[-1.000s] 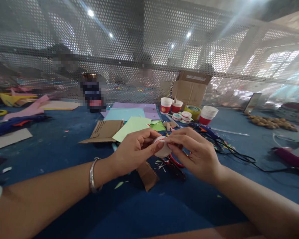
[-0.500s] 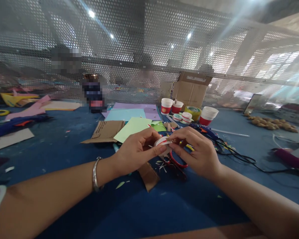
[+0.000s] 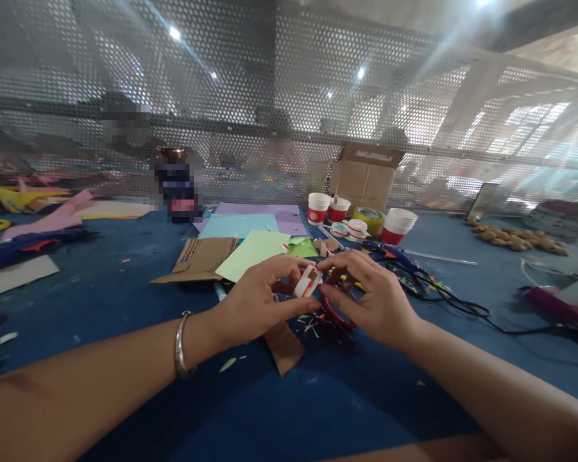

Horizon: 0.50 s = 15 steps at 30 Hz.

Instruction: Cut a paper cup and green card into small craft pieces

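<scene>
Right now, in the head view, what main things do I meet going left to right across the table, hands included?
Blue glue gun, cardboard, left hand, small white piece with red stripe, right hand, purple tool.

The white piece (image 3: pixel 308 282) is partly hidden; the view's right edge crops the purple tool (image 3: pixel 553 304).

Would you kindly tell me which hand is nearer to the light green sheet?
Left. The left hand is just in front of the light green sheet; the right hand is farther off, to its right.
</scene>
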Each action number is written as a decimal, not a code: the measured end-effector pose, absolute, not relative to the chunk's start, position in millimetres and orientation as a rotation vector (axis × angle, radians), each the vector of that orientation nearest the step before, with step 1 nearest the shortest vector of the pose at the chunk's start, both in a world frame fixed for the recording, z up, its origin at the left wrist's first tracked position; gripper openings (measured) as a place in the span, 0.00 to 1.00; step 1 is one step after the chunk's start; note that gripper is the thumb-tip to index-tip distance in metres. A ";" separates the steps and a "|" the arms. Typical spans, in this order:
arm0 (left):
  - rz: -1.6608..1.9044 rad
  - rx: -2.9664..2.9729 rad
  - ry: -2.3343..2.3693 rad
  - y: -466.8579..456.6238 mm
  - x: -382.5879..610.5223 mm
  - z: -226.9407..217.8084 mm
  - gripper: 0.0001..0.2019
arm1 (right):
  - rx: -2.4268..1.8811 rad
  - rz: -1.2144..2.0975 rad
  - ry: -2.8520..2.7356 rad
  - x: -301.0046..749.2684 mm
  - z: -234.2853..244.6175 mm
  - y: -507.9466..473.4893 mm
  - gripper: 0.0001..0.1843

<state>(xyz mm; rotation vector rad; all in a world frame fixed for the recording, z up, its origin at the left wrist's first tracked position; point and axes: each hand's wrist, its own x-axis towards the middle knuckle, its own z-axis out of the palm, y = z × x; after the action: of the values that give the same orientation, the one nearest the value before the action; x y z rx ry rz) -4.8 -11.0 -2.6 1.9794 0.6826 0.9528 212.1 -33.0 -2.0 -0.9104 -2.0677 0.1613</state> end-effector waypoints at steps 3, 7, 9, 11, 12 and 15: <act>0.977 2.182 0.680 -9.8 -6.3 -0.5 0.13 | -0.880 0.146 -2.092 213.2 -2.5 -32.3 0.10; 0.996 2.348 0.662 -9.7 -6.8 1.4 0.13 | -0.863 0.159 -2.116 214.5 -3.8 -31.6 0.09; 0.980 2.383 0.644 -10.5 -6.5 1.5 0.11 | -0.857 0.158 -2.119 214.4 -4.3 -31.2 0.10; 0.969 2.416 0.628 -11.3 -6.3 1.0 0.08 | -0.852 0.157 -2.122 214.0 -4.4 -30.9 0.10; 0.965 2.431 0.619 -11.5 -6.3 0.7 0.07 | -0.852 0.157 -2.123 213.8 -4.4 -30.9 0.10; 0.972 2.451 0.616 -11.3 -6.3 -0.6 0.08 | -0.854 0.156 -2.122 213.8 -3.7 -31.5 0.10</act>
<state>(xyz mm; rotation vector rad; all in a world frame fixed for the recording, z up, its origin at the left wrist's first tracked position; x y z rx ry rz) -6.3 -11.3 -0.6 2.4510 0.6157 0.9716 213.8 -31.5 -3.7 -0.8543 -2.1224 0.1558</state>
